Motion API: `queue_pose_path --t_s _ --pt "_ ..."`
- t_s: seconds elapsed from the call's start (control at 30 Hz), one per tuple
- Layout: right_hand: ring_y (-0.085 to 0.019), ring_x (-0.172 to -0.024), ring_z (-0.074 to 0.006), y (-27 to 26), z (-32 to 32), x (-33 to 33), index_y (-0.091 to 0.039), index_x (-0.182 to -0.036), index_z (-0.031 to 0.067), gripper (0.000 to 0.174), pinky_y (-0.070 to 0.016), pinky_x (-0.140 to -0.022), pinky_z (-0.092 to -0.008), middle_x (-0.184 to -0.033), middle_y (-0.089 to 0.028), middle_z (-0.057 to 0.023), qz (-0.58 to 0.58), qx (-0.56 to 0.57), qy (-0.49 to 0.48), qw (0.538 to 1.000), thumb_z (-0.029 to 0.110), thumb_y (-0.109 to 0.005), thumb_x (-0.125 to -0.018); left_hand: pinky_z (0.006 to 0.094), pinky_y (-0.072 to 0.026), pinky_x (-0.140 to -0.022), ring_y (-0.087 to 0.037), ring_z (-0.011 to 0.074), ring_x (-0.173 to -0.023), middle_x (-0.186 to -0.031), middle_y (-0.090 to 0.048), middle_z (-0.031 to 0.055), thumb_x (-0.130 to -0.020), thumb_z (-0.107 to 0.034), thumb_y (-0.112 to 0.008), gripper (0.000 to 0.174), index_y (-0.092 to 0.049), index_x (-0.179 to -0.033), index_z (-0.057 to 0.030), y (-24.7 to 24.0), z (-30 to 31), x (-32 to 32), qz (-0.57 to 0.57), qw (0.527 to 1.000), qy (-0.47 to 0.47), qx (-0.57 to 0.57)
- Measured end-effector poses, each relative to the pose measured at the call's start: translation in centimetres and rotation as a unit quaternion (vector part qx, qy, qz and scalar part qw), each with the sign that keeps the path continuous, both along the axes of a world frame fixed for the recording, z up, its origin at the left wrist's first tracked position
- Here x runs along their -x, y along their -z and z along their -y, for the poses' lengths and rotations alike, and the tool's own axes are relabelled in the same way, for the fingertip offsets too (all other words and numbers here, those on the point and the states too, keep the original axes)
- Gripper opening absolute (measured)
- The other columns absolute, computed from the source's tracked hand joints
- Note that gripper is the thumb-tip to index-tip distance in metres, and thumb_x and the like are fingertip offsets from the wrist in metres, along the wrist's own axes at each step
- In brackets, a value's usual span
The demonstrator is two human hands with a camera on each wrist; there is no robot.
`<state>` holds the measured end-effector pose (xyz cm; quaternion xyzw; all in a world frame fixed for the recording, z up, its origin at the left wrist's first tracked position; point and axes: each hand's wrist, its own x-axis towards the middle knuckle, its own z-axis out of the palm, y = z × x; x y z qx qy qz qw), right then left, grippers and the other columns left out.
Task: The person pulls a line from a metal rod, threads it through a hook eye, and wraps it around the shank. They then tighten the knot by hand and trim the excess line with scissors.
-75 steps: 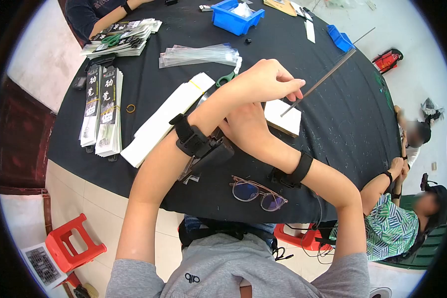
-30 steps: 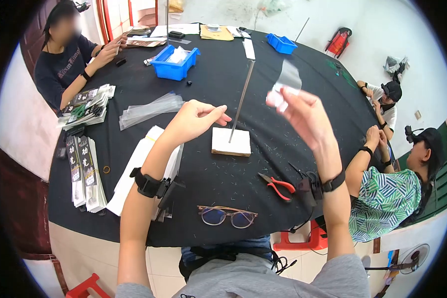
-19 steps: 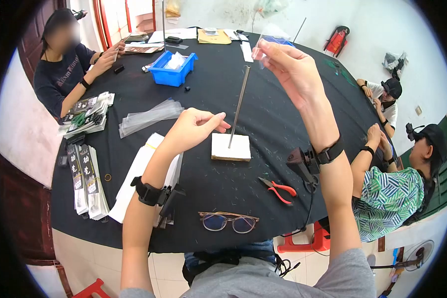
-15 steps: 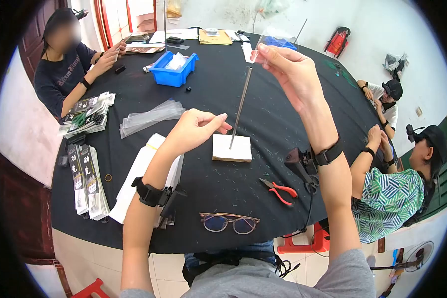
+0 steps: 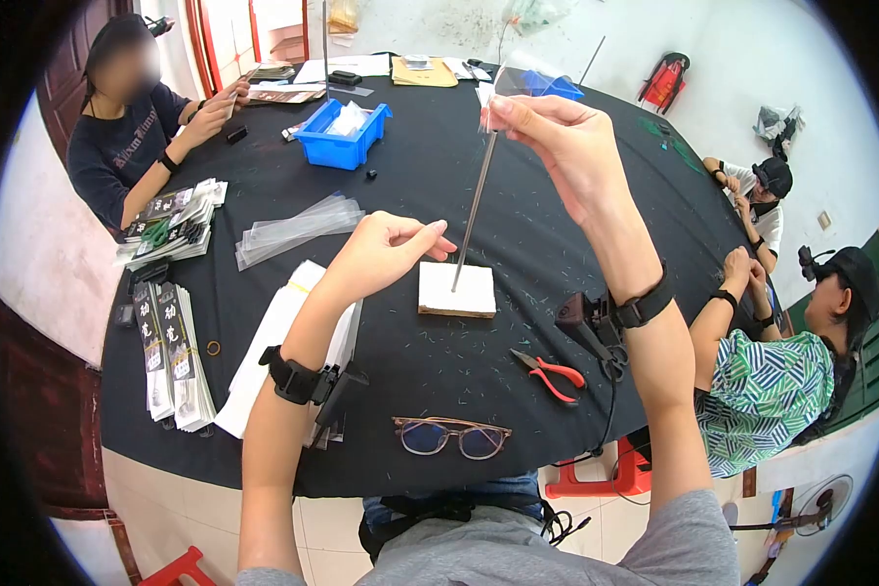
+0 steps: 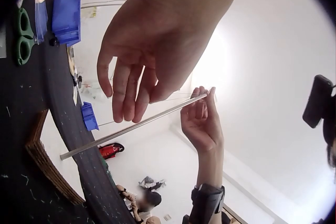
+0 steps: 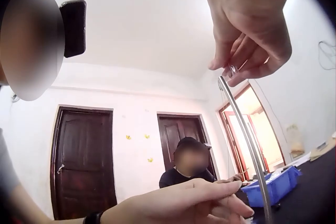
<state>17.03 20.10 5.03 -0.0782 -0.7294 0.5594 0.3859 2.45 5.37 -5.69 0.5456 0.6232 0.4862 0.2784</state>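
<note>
In the head view my right hand (image 5: 566,142) is raised over the table and pinches a thin clear plastic film (image 5: 523,76) between thumb and fingertips. These fingertips are right at the top end of an upright metal rod (image 5: 475,210). The right wrist view has the rod's tip (image 7: 222,81) just beneath the fingers. A white-topped block (image 5: 474,301) on the black cloth carries the rod. Lower down, my left hand (image 5: 386,254) hovers beside the rod with its fingers loosely bent, holding nothing. In the left wrist view its fingertips (image 6: 118,119) hang apart from the rod.
Red-handled pliers (image 5: 552,376) and eyeglasses (image 5: 454,438) lie near the front edge. Clear plastic strips (image 5: 298,231), white card stacks (image 5: 269,366) and labelled packs (image 5: 171,352) are at the left. Behind stand blue bins (image 5: 347,146). Other people (image 5: 767,381) sit around the table.
My arms were crossed at first, right hand low by the white cards. The right hand then carried the film up and leftward to the rod's top. My left hand stays beside the rod.
</note>
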Motion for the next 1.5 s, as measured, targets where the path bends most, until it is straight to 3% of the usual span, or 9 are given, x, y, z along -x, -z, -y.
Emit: queue_pose_path --t_s 0.43,0.77,0.87,0.93,0.97,1.03,1.13,1.43,1.5 --pt "-0.066 -0.082 -0.0129 -0.3 0.0 -0.6 -0.072 -0.095 0.0 0.023 -0.0477 -0.073 -0.0256 -0.088 -0.072 -0.0091 -0.017 -0.02 0.017 1.0 0.018 -0.075 -0.08 0.0278 -0.0497 -0.078 -0.066 0.014 -0.08 -0.085 -0.072 0.0115 -0.093 -0.032 -0.056 0.035 -0.073 -0.093 -0.0005 0.1 0.0 0.0 0.01 1.0 -0.002 -0.002" --pt "-0.066 -0.081 -0.0121 1.2 0.4 -1.1 -0.072 -0.094 -0.0011 0.022 -0.0503 -0.074 -0.0249 -0.088 -0.072 -0.0097 0.056 -0.021 -0.003 0.998 0.015 -0.076 -0.079 0.0274 -0.0493 -0.079 -0.066 0.014 -0.081 -0.085 -0.072 0.0119 -0.093 -0.031 -0.058 0.035 -0.073 -0.094 0.0001 0.0 0.0 -0.1 0.023 1.0 0.001 0.004" --pt "-0.067 -0.081 -0.0119 2.6 0.4 -1.3 -0.071 -0.095 -0.0027 0.022 -0.0519 -0.075 -0.024 -0.088 -0.072 -0.0105 0.075 -0.03 -0.018 0.997 0.013 -0.076 -0.08 0.0264 -0.0489 -0.08 -0.067 0.0139 -0.084 -0.088 -0.072 0.0114 -0.092 -0.028 -0.061 0.031 -0.071 -0.098 0.0008 1.0 -0.4 0.1 0.068 0.997 0.024 -0.015" --pt "-0.067 -0.082 -0.0121 3.7 0.4 -1.5 -0.07 -0.095 -0.0038 0.022 -0.0528 -0.075 -0.0238 -0.088 -0.072 -0.011 0.085 -0.031 -0.024 0.996 0.012 -0.075 -0.081 0.0279 -0.0493 -0.084 -0.065 0.0127 -0.086 -0.09 -0.07 0.0074 -0.093 -0.023 -0.061 0.025 -0.069 -0.101 -0.0008 2.2 -0.7 0.3 0.199 0.978 0.037 -0.044" --pt "-0.067 -0.083 -0.0127 4.3 0.4 -1.5 -0.07 -0.096 -0.0048 0.021 -0.0531 -0.076 -0.0239 -0.089 -0.072 -0.0113 0.095 -0.022 -0.036 0.995 0.01 -0.074 -0.082 0.0279 -0.0493 -0.084 -0.065 0.0127 -0.086 -0.09 -0.07 0.0074 -0.093 -0.023 -0.061 0.025 -0.069 -0.101 -0.0008 2.8 -0.9 0.5 0.199 0.978 0.037 -0.044" --pt "-0.068 -0.088 -0.0137 5.5 0.4 -1.6 -0.068 -0.098 -0.0064 0.019 -0.0536 -0.079 -0.0246 -0.091 -0.071 -0.012 0.107 -0.005 -0.063 0.992 0.006 -0.07 -0.084 0.0299 -0.0508 -0.085 -0.066 0.0141 -0.087 -0.088 -0.069 0.0052 -0.092 -0.021 -0.062 0.02 -0.067 -0.1 -0.0036 4.0 -1.3 1.0 0.376 0.924 0.048 -0.047" --pt "-0.068 -0.088 -0.0135 7.4 0.3 -1.6 -0.068 -0.099 -0.0049 0.018 -0.0536 -0.079 -0.0248 -0.093 -0.071 -0.0118 0.101 -0.006 -0.092 0.991 0.006 -0.069 -0.085 0.0299 -0.0504 -0.085 -0.067 0.0174 -0.092 -0.088 -0.069 0.0067 -0.093 -0.02 -0.061 0.019 -0.067 -0.102 -0.0043 5.0 -1.7 1.5 0.471 0.878 0.068 -0.046" --pt "-0.067 -0.086 -0.0107 9.3 0.8 -1.4 -0.067 -0.096 -0.004 0.013 -0.0524 -0.078 -0.024 -0.091 -0.072 -0.01 0.097 -0.007 -0.087 0.991 0.006 -0.067 -0.086 0.029 -0.0505 -0.085 -0.067 0.0158 -0.088 -0.086 -0.069 0.0043 -0.093 -0.022 -0.06 0.02 -0.064 -0.102 -0.0043 4.4 -1.7 0.8 0.454 0.886 -0.024 -0.091" --pt "-0.067 -0.089 -0.0129 8.9 0.9 -1.5 -0.065 -0.097 -0.0061 0.014 -0.0528 -0.081 -0.0251 -0.092 -0.071 -0.0114 0.151 -0.033 -0.079 0.985 0.004 -0.064 -0.088 0.0283 -0.0502 -0.084 -0.066 0.0153 -0.087 -0.085 -0.068 0.004 -0.093 -0.022 -0.059 0.021 -0.064 -0.103 -0.004 4.9 -1.8 1.2 0.447 0.888 -0.048 -0.095"
